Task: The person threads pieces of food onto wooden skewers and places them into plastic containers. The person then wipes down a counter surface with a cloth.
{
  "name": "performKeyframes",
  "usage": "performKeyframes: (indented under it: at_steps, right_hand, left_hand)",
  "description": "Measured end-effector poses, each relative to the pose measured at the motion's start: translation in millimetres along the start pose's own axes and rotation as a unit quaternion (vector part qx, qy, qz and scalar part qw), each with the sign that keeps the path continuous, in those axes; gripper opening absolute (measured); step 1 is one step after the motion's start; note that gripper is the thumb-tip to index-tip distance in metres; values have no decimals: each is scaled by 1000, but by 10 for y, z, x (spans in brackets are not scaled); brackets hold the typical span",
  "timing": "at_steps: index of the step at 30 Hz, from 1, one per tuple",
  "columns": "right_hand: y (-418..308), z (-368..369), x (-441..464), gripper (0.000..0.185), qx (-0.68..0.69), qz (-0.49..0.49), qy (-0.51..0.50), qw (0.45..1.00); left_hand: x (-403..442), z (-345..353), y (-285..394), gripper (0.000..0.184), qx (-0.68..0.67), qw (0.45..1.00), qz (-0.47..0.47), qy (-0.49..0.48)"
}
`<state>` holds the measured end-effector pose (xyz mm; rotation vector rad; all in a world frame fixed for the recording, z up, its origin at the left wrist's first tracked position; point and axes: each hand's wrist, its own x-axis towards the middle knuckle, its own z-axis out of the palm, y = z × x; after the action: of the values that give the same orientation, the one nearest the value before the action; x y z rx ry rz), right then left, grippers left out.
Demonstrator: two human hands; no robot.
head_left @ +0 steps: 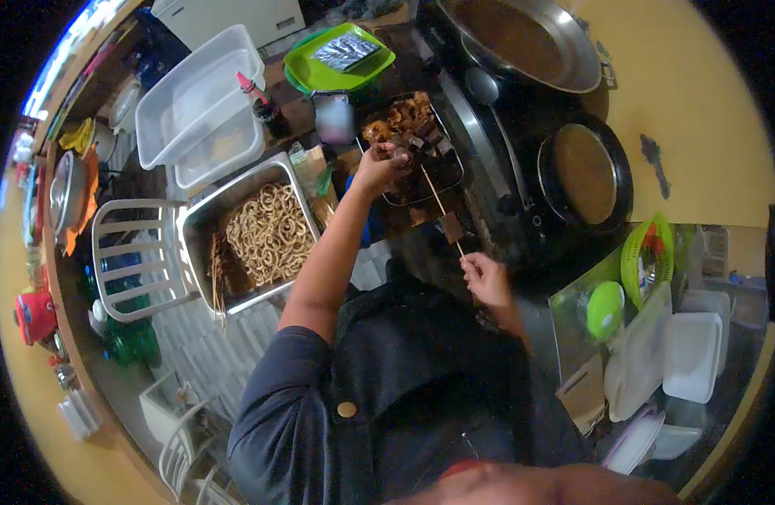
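My right hand (487, 279) pinches the lower end of a thin wooden skewer (435, 192) that slants up and left. One flat, dark brown square piece of food (452, 227) is threaded on it, a short way above my fingers. Over the near-left part of a metal tray (461, 174), my left hand (382, 168) has its fingers closed together at their tips; what they hold is hard to make out. Dark brown blocks (438, 143) and reddish-brown chunks of food (411, 111) fill the tray. The skewer's tip ends close to my left hand.
Left, a white chair (143, 252) stands beside a metal pan (299, 189) of coiled, ring-like skewered food. Clear plastic tubs (198, 93) and a green tray (303, 71) stand beyond. On the right are a large wok (573, 63), a ladle (505, 135) and a frying pan (619, 189) of brown liquid.
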<state>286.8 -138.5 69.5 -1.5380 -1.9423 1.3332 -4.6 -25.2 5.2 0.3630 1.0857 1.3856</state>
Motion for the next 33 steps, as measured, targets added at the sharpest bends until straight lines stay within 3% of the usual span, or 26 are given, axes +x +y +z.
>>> performKeyframes:
  at_steps: [2, 8, 14, 29, 33]
  right_hand:
    - [-80, -8, 0, 18, -7, 7, -4, 1000]
    - [-194, 0, 2, 16, -10, -2, -11, 1000]
    - [-138, 40, 36, 16, -29, -23, -16, 999]
    - [-122, 74, 63, 17, -30, -62, -15, 998]
    - [-179, 82, 70, 17, -34, -22, -18, 999]
  left_hand:
    - [-34, -40, 76, 38, -16, 998, -58, -14]
    - [-63, -131, 56, 35, -132, 988, -70, -34]
    - [-112, -70, 57, 35, -159, 984, -81, -21]
    - [-132, -3, -68, 29, -74, 997, -7, 26]
    - [-167, 17, -61, 28, -35, 999, 4, 26]
